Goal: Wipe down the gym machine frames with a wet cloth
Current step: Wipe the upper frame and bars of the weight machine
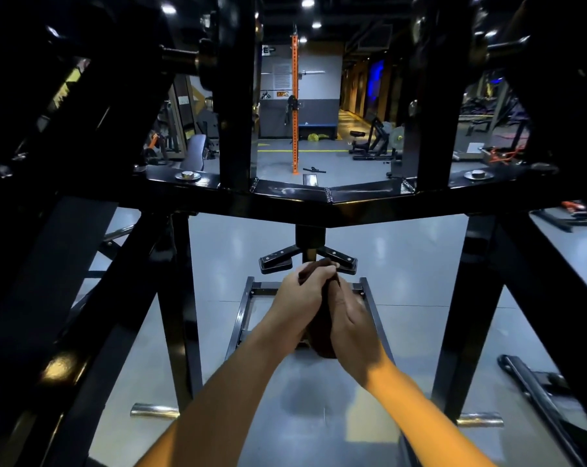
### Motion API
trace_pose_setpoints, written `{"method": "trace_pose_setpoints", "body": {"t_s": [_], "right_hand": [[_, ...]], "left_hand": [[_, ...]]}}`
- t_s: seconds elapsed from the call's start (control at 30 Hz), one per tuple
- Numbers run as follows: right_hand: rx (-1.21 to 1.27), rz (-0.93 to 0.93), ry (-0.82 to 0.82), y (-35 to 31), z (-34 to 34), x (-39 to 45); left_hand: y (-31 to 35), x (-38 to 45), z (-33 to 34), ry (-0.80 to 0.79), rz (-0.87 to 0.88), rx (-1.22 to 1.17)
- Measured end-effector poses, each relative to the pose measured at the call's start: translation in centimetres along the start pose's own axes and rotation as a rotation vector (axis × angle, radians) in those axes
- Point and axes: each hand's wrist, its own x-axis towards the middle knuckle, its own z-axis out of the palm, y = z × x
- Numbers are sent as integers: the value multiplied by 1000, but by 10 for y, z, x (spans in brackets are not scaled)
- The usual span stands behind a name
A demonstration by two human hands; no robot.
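From the head view, both hands are meeting low in front of the black machine frame [319,200]. The left hand [302,294] is curling its fingers round the top of a dark cloth [325,332], while the right hand [351,318] is pressing against its side. The cloth is hanging between the palms, below the angled crossbar, above the grey floor [413,271].

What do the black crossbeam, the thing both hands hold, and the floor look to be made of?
Crossbeam: apparently steel tube, glossy black paint; weld seams and sharp ceiling-light reflections show. Cloth, gripped between left hand and right hand: dark, soft fabric, bunched and hanging limp; wetness can't be told. Floor: smooth grey, probably coated concrete or vinyl, with soft light reflections.
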Motion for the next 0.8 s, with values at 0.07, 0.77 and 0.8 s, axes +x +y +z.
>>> {"method": "trace_pose_setpoints", "body": {"t_s": [0.07,0.77,0.8], "right_hand": [[-5,-8,31,-6,-1,1],[-1191,-289,399,-127,-86,136],[-1344,-268,389,-130,-88,142]], "left_hand": [[8,6,-2,-3,33,91],[84,91,-109,722,763,1092],[85,95,-112,654,779,1086]]}}
